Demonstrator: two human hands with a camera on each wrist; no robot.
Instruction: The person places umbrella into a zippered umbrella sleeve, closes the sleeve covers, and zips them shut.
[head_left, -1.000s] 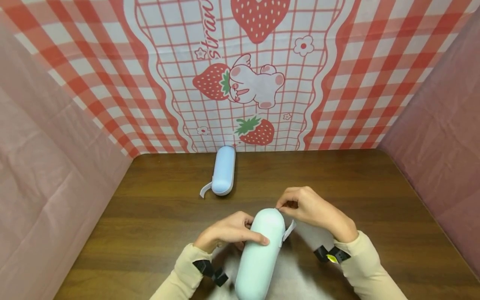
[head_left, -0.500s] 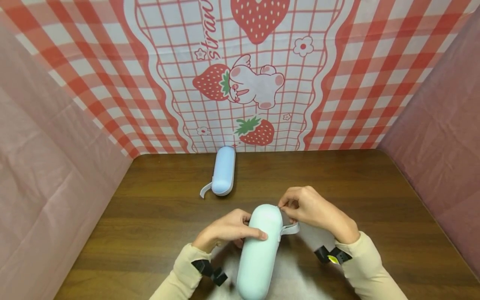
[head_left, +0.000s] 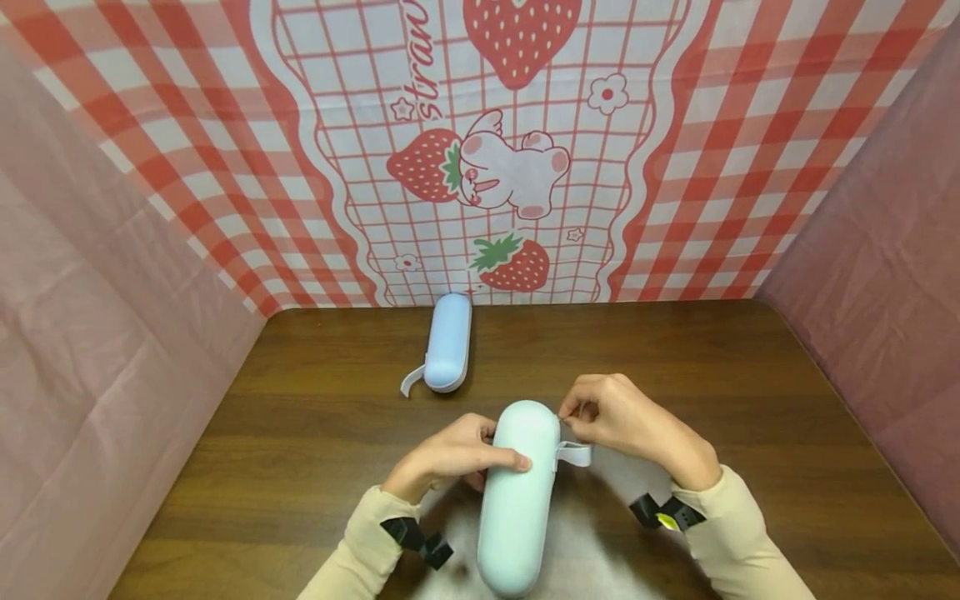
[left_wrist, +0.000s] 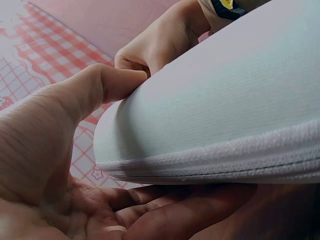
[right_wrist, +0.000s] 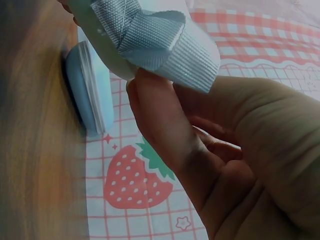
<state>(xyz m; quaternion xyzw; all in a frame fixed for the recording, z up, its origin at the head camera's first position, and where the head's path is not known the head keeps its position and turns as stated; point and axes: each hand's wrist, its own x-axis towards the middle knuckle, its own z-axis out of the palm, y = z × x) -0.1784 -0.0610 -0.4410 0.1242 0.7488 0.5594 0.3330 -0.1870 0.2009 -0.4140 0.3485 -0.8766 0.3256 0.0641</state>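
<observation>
A long, rounded mint-green zippered case is held up at the front middle in the head view. My left hand grips it from the left, thumb on top and fingers underneath. In the left wrist view, a zipper seam runs along the case's side. Thumb and forefinger of my right hand pinch at the seam near the far end, on the zipper pull, which the fingertips mostly hide. A pale fabric strap loop sticks out from the case's right side, beside the right fingers in the right wrist view.
A smaller light-blue case with a strap lies farther back on the brown wooden table. Behind it rises a strawberry-print checked cloth. Pink cloth walls flank both sides.
The mint-green case has shifted away from me and slightly left in the left hand, turning more upright in view. Its strap swung outward. The right hand has barely moved.
</observation>
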